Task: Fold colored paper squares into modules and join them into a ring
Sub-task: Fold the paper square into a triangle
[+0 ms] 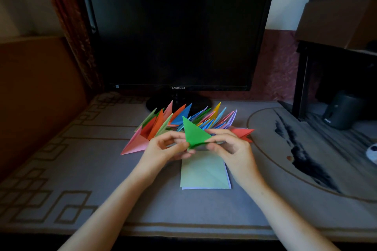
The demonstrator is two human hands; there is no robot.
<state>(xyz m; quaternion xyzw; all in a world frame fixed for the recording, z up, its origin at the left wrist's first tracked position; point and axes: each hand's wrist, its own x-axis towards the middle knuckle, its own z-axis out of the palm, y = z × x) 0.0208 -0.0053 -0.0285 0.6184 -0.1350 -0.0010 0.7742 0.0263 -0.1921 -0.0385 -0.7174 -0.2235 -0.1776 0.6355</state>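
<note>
green module [194, 133] held | coloured modules [177, 116] behind | paper squares [204, 173] beneath | monitor [175, 34] beyond

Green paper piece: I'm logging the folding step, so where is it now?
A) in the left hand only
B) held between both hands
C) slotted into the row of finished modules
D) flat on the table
B: the left hand and right hand both pinch the green paper piece at its lower edge, above the pale square sheets.
</note>
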